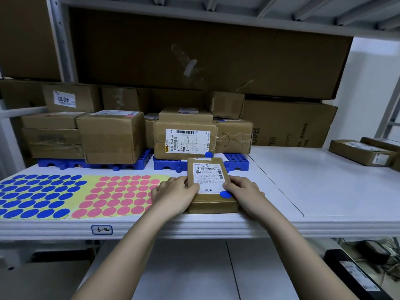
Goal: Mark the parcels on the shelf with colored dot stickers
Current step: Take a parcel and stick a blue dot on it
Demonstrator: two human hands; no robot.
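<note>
On the white shelf [303, 180], stacked cardboard boxes [110, 137] stand behind the flat parcel [211, 191], sticker sheets [75, 195] lie left of it, and both hands, left [173, 197] and right [244, 195], grip its sides beside its blue dot [225, 194].

Both bare forearms are reaching forward, converging. The left hand [174, 194] and the right hand [243, 192] are curling their fingers inward, thumbs on top, facing each other, gripping.
</note>
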